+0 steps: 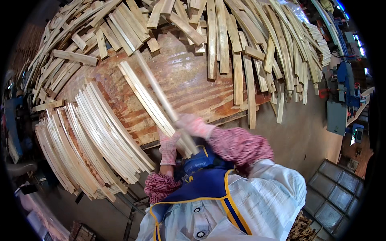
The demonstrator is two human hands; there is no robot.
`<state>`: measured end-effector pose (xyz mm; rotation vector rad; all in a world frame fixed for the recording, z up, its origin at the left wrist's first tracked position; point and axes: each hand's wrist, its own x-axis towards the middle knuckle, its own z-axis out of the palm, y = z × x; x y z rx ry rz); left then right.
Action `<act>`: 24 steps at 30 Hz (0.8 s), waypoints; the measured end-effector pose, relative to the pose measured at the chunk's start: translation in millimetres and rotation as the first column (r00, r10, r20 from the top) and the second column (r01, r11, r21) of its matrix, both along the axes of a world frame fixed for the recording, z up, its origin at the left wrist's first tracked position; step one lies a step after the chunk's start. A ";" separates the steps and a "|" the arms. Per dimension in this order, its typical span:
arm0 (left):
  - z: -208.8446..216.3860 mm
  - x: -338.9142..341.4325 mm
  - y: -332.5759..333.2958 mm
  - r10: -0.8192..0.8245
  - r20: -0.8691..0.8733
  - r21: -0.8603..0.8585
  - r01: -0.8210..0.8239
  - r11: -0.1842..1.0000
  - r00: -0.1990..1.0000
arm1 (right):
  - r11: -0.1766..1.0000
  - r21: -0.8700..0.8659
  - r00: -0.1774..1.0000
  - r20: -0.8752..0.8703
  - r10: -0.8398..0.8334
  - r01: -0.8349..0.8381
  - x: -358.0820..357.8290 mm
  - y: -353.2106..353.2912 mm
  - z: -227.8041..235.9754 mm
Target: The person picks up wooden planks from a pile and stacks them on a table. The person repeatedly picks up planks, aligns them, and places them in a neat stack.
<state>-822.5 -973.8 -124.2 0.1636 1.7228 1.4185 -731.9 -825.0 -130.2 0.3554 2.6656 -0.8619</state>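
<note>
A small bundle of pale wooden strips (144, 96) lies side by side on the table, its near ends close to my body. My left hand (169, 146), in a pink knit glove, is closed around the left side of this bundle near its near end. My right hand (195, 125), gloved the same way and smeared by motion, grips a single wooden strip (156, 84). That strip runs along the bundle's right side, its far end reaching toward the loose pile. Some of the right fingers are hidden behind the glove and the strip.
A worn wooden table (193, 88) carries loose strips (217, 40) heaped along its far and right sides, several jutting over the edge. Neat rows of strips (108, 128) stand at the left. A metal-framed panel (333, 197) and grey cabinet (337, 116) are at right.
</note>
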 end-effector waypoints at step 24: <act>12.8 -26.6 17.5 -0.527 -0.383 -0.743 0.086 0.664 0.759 | 0.026 0.602 0.267 -0.314 -0.911 0.798 285.5 171.9 165.0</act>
